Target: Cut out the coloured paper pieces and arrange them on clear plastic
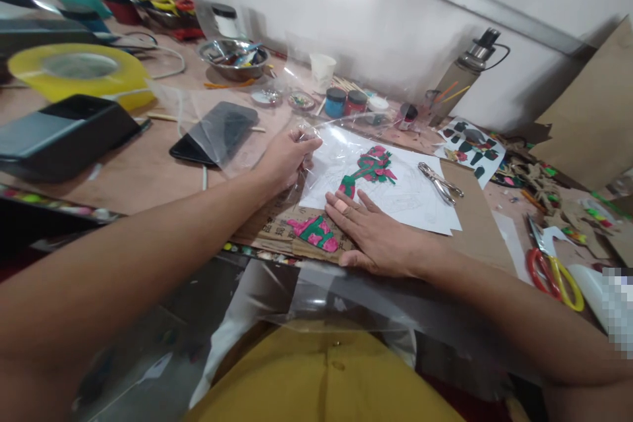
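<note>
My left hand (291, 155) is closed on a clear plastic sheet (232, 102), its fingers bunching the film at the left edge of some white paper. Pressed flat with fingers spread, my right hand (368, 231) rests over the sheet's lower part. Beneath the film lies a green and pink cut-out (373, 165) on the white paper (410, 208). Another green and pink cut-out piece (316, 232) sits on the brown cardboard (264, 234) just left of my right hand. A metal hole punch (439, 182) lies on the paper, right of the cut-out.
A phone (217, 134), a yellow tape roll (79, 72) and a dark grey device (64, 135) are at left. Paint jars (346, 104), a paper cup (323, 70) and a metal bowl (233, 59) stand behind. Scissors (551, 270) and a flask (465, 72) are at right.
</note>
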Action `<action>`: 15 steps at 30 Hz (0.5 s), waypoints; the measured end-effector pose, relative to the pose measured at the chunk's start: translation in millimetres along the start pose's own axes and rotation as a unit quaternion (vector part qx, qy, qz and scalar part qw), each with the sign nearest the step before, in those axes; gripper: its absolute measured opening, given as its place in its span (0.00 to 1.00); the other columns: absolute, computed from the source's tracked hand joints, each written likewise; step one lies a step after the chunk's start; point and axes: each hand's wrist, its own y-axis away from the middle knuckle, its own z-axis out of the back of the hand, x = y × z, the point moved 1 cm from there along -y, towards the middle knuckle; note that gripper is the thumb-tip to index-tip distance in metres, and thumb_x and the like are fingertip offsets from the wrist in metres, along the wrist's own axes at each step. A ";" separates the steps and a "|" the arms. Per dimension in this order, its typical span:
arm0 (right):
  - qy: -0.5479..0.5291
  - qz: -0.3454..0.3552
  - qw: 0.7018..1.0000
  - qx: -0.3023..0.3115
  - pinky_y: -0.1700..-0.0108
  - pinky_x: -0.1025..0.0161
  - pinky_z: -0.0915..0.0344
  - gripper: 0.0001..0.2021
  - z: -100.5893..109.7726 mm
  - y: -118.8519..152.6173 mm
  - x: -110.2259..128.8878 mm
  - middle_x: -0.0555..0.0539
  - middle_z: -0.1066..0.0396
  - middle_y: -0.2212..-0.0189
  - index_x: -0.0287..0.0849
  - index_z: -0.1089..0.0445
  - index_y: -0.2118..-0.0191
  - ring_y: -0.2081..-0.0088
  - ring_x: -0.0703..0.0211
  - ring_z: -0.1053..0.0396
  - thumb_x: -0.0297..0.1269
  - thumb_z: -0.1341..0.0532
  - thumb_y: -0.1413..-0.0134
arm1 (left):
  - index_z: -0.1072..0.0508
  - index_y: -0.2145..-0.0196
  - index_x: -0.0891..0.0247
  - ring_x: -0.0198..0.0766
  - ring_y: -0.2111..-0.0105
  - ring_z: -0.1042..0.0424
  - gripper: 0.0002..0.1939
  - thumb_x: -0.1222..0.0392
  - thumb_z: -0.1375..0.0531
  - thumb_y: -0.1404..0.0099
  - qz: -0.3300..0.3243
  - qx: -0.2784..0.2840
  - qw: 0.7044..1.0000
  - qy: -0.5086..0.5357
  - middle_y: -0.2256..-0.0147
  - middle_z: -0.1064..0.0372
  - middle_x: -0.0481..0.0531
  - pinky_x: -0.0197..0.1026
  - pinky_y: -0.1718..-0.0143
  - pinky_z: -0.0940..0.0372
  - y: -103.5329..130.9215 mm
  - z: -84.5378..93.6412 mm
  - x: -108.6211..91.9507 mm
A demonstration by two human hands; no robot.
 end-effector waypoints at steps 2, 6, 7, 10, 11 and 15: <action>0.000 -0.001 1.000 0.002 0.28 0.39 0.72 0.43 0.8 1.9 2.9 0.34 0.67 0.27 0.33 0.61 0.26 0.26 0.47 0.71 0.62 0.57 0.34 | 0.35 0.77 0.62 0.25 0.84 0.47 0.16 0.76 0.32 0.47 -0.003 0.000 1.000 0.001 0.80 0.42 0.43 0.32 0.84 0.52 0.9 -0.5 -0.5; 0.004 -0.013 0.999 0.032 0.28 0.40 0.73 0.42 4.6 6.4 11.9 0.34 0.66 0.27 0.30 0.58 0.27 0.26 0.48 0.69 0.61 0.57 0.33 | 0.35 0.78 0.62 0.25 0.84 0.48 0.16 0.75 0.33 0.46 -0.011 0.005 1.000 -0.011 0.81 0.44 0.42 0.31 0.85 0.52 2.2 -0.6 -1.0; 0.003 -0.017 0.999 0.039 0.27 0.41 0.73 0.42 5.5 8.1 14.6 0.34 0.65 0.27 0.30 0.56 0.27 0.26 0.48 0.68 0.61 0.57 0.33 | 0.36 0.78 0.62 0.25 0.84 0.47 0.16 0.75 0.33 0.45 -0.013 0.009 1.000 -0.015 0.81 0.44 0.42 0.31 0.85 0.52 2.3 -0.5 -0.9; -0.011 -0.033 0.999 0.041 0.27 0.42 0.72 0.41 7.8 12.3 19.1 0.35 0.64 0.27 0.31 0.55 0.27 0.26 0.48 0.68 0.60 0.57 0.32 | 0.36 0.79 0.62 0.25 0.84 0.47 0.17 0.75 0.34 0.44 -0.021 0.014 0.999 -0.022 0.81 0.44 0.43 0.30 0.84 0.52 2.0 -0.2 -0.5; -0.019 -0.035 0.998 0.039 0.27 0.43 0.71 0.40 8.6 12.8 18.1 0.36 0.64 0.27 0.33 0.55 0.27 0.26 0.49 0.68 0.60 0.58 0.32 | 0.36 0.79 0.62 0.25 0.84 0.47 0.17 0.76 0.34 0.44 -0.022 0.013 0.999 -0.023 0.82 0.44 0.43 0.30 0.84 0.52 1.7 0.0 -0.3; -0.041 -0.040 0.998 0.025 0.27 0.43 0.72 0.39 12.6 8.7 -2.6 0.38 0.62 0.27 0.37 0.57 0.27 0.26 0.50 0.66 0.61 0.61 0.32 | 0.35 0.78 0.62 0.25 0.85 0.47 0.16 0.76 0.34 0.44 -0.021 0.009 0.999 -0.031 0.82 0.44 0.42 0.30 0.84 0.52 0.8 0.7 0.8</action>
